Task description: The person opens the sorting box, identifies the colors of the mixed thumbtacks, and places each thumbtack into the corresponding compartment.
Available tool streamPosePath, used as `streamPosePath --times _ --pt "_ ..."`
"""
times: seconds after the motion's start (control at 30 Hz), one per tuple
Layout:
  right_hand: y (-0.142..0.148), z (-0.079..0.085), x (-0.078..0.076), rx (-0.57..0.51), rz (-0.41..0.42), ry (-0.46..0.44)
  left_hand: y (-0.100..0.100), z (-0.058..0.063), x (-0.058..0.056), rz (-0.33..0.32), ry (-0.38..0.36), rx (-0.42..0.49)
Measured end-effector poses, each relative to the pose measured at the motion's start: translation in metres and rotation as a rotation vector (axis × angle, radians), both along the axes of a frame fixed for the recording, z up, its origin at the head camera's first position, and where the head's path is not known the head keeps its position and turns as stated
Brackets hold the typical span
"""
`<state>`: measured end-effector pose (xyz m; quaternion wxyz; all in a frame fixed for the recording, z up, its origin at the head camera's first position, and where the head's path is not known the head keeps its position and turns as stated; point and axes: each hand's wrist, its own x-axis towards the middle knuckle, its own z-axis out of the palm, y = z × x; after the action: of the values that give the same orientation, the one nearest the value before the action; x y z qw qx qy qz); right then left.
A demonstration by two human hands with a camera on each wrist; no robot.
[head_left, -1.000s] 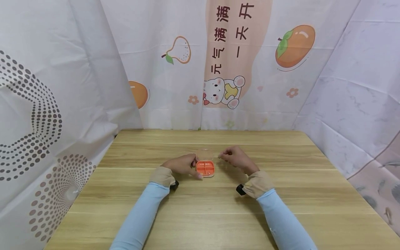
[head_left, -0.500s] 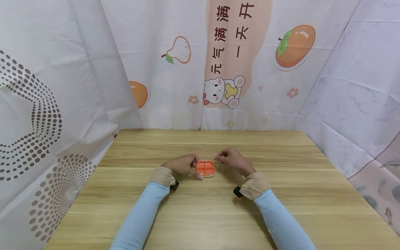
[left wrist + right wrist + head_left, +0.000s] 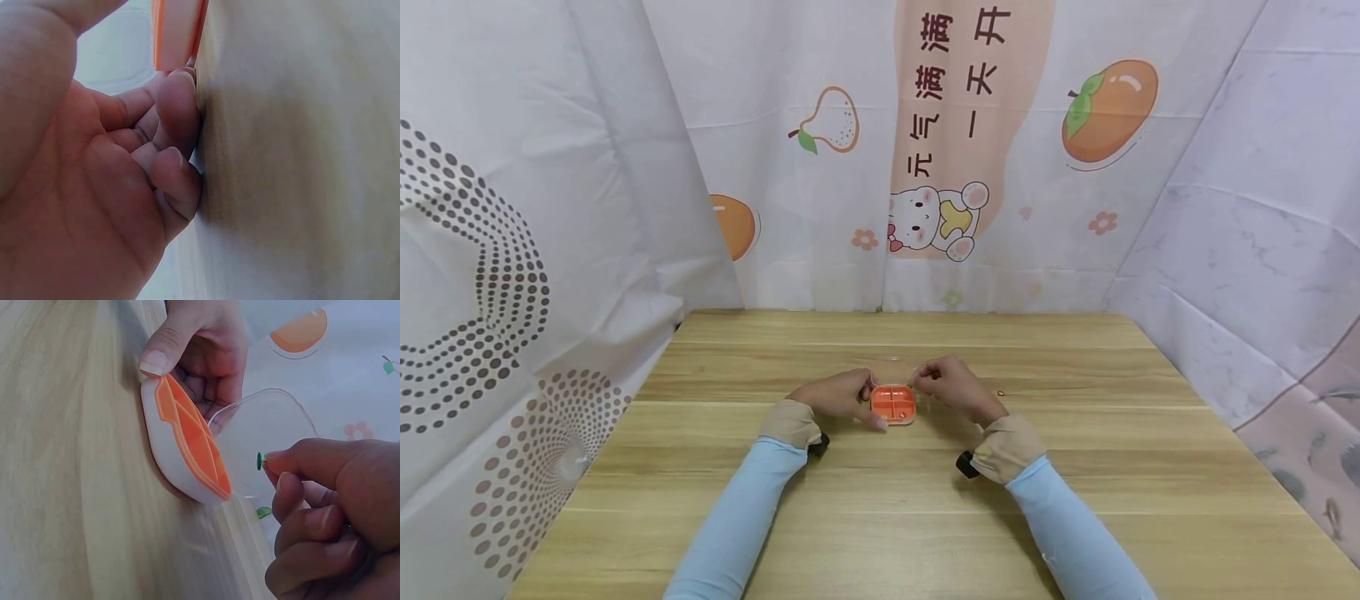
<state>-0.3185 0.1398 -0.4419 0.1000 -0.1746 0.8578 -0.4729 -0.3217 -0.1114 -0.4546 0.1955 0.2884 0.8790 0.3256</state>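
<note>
- Beyond the far edge of the table [image 3: 880, 517], a curtain [image 3: 820, 50] reads 元气满满, 一天开.
- Left hand [image 3: 837, 397] grips a white, orange-lined box [image 3: 177, 459] toward that edge, clear lid [image 3: 269, 419] raised.
- Right hand [image 3: 953, 385] pinches a green pin [image 3: 259, 461].

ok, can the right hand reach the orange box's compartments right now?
Probably yes: the clear lid is open and the compartments look uncovered. The right hand, pinching a green tack, is near the box's right side; the left hand grips its left side.

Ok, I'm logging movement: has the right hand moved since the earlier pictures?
Yes: in the head view, the right hand has moved leftward, closer to the stationary orange box.
</note>
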Motion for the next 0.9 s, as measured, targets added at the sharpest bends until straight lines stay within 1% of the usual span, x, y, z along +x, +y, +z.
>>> streamPosePath --times 0.23,0.37,0.47,0.73,0.9 --pt "-0.004 -0.003 0.000 -0.020 0.018 0.026 -0.001 -0.003 -0.002 -0.009 0.014 -0.019" --pt "-0.006 -0.005 0.000 -0.023 0.023 0.066 -0.001 -0.003 -0.002 -0.016 0.010 -0.011" --pt "-0.008 -0.007 0.001 -0.013 0.018 0.092 -0.001 -0.003 -0.002 -0.018 0.010 -0.013" --pt "-0.015 -0.008 0.004 0.005 -0.013 0.123 0.000 -0.002 -0.003 -0.018 0.013 -0.017" --pt "-0.022 -0.011 0.006 0.030 -0.015 0.155 -0.001 -0.001 -0.002 -0.017 0.019 -0.017"
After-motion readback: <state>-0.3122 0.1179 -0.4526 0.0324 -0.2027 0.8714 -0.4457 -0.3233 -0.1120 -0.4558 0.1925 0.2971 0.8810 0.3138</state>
